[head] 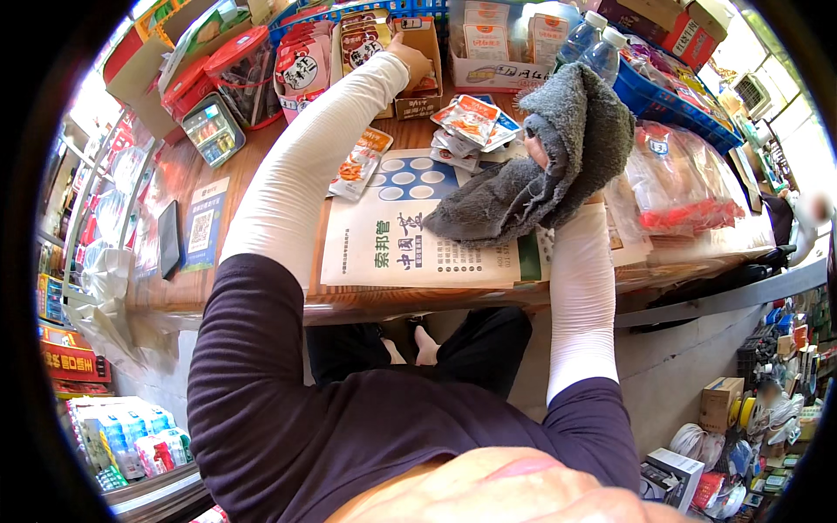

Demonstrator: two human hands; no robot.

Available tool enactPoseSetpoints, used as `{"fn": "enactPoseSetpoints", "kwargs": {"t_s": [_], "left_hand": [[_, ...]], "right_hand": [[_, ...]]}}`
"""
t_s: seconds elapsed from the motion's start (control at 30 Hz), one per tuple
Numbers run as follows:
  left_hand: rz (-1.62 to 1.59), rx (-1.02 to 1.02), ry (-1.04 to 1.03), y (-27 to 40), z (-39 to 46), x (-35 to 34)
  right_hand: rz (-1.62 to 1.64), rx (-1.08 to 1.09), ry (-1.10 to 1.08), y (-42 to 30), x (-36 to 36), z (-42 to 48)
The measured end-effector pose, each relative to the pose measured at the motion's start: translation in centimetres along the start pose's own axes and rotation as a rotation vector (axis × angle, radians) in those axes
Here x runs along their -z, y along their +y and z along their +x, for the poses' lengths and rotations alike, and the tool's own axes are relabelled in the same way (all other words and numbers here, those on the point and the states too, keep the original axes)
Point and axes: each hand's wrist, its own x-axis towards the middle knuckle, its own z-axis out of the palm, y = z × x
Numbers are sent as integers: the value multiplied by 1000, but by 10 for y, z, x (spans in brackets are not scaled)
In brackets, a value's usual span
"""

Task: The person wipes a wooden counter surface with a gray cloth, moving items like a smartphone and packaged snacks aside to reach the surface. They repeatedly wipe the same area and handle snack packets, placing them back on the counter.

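Observation:
My left hand (pixel 410 60) reaches to a small open cardboard box (pixel 420 106) of snack packets at the back of the wooden table; its fingertips are at the box's upper edge, and its grip is unclear. A grey terry cloth (pixel 575 150) is draped over my right hand (pixel 537 151), which holds it above the table's right half. Only a little skin shows between the folds. Between my arms lies a pile of snack sachets (pixel 472 124), and one more sachet (pixel 363 163) rests beside my left forearm. Beneath them is a printed paper sheet (pixel 418 248).
Red-lidded plastic jars (pixel 243 72) and a small screen device (pixel 213 129) stand at the back left. A phone (pixel 169 239) lies near the left edge. Plastic bottles (pixel 600 53), a blue basket (pixel 686 108) and a bagged package (pixel 680 176) occupy the right side.

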Motion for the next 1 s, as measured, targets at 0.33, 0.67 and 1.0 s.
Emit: {"fn": "enactPoseSetpoints", "kwargs": {"t_s": [0.33,0.67,1.0], "left_hand": [[-651,409,770,-28,-39,42],[-2472,-279,929,50,-107,72],[-2321,-524,906,92,-121,88]], "right_hand": [[-204,30,119,4,-1,27],[-592,100,79,23,-27,22],[-1137,446,-177,33,-42,14]]}}
